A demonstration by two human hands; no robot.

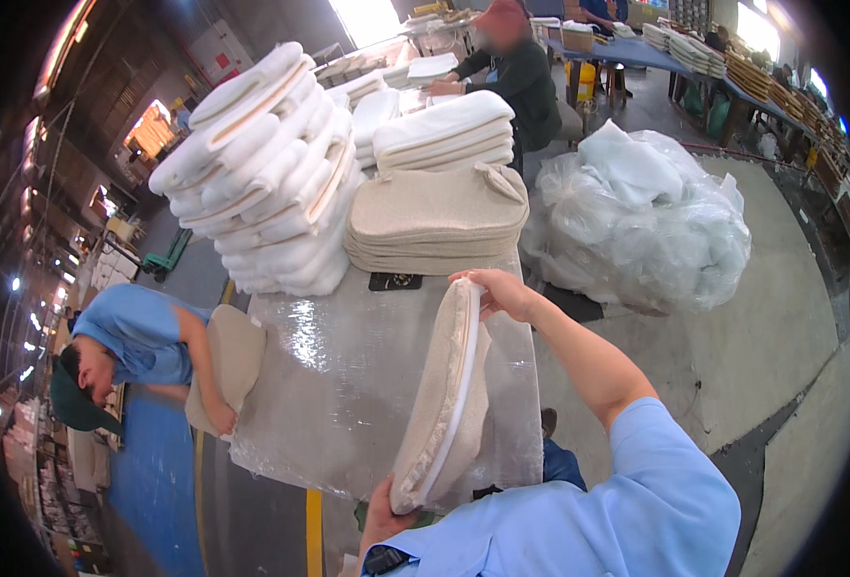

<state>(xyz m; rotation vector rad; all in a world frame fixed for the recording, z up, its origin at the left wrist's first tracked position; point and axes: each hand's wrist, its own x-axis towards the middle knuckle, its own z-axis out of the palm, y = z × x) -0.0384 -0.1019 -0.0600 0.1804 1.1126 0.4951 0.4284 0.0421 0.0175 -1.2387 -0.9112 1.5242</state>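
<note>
Light-blue sleeve [675,466], foremost; one beige cushion [434,385], white-edged, held over the desk [333,418], right hand [504,292] with fingers clamped on its far end, left hand [383,524] likewise near, liable to sag or slip should either grip loosen.

Before you is the table [319,413], with the zippered cover [434,404] above it, between your left hand [387,514] nearest you and your right hand [504,292] farther off. Beyond lies the cover stack [434,216], the tall cushion pile [261,178] on its left, the pad stack [444,133] behind it. The plastic-wrapped bundle [641,226] sits right of the table; a co-worker [141,337] is at its left.
</note>
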